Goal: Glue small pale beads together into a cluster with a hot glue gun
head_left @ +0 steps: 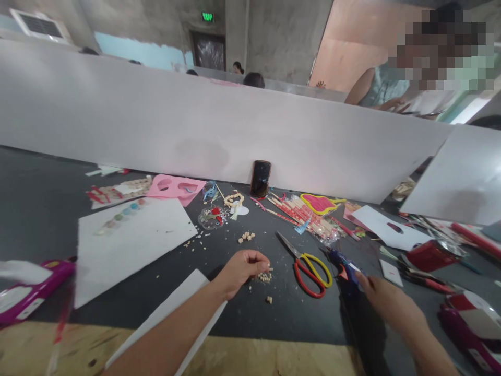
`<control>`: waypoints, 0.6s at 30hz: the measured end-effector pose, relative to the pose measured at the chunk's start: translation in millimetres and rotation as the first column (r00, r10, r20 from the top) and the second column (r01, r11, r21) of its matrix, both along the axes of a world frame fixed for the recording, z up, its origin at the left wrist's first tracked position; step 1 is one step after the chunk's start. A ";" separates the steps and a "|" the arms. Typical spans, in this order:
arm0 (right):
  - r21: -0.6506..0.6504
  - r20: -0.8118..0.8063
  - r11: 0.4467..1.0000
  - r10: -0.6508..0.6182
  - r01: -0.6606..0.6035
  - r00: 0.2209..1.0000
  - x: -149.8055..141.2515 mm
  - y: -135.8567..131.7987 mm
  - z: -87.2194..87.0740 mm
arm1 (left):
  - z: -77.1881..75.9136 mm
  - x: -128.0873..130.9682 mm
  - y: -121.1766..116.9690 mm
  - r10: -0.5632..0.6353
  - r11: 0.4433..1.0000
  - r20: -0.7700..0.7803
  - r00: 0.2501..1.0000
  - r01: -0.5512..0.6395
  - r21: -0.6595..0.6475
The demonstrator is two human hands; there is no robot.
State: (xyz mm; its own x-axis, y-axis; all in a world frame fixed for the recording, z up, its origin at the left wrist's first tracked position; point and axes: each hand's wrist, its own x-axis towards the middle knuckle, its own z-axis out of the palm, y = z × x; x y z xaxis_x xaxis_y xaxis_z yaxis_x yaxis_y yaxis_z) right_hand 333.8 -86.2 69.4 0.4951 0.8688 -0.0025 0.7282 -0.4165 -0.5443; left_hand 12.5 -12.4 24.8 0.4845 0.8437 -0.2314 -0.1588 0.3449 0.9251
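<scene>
We find the left hand (242, 269) pinched closed just above a small heap of beads (265, 277), and the right hand (387, 305) open, just beside a blue glue gun (344, 270).

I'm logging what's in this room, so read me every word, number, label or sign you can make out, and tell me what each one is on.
Green lit sign above the door: too blurred to read.
Label on the magenta item at left: too small to read.
Label on the magenta item at right: too small to read.
Nothing else is readable.
</scene>
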 end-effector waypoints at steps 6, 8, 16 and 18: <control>0.057 0.169 0.765 0.626 -0.641 0.761 -84.4 -8.8 -13.7 | -4.6 -0.3 0.9 0.017 1.000 0.001 1.000 -0.017 -0.025; 0.024 0.146 0.596 0.792 -0.803 0.592 -116.2 -8.2 -23.0 | -5.6 -0.1 0.8 0.025 0.999 0.011 1.000 -0.024 -0.036; -0.096 0.119 0.438 0.896 -0.894 0.427 -151.7 7.3 -30.0 | -4.0 -1.0 2.4 0.044 0.996 0.071 0.996 -0.039 -0.077; -0.054 0.071 0.459 0.887 -0.887 0.455 -150.1 8.9 -30.8 | -3.9 -1.4 3.2 0.048 0.996 0.074 0.996 -0.043 -0.076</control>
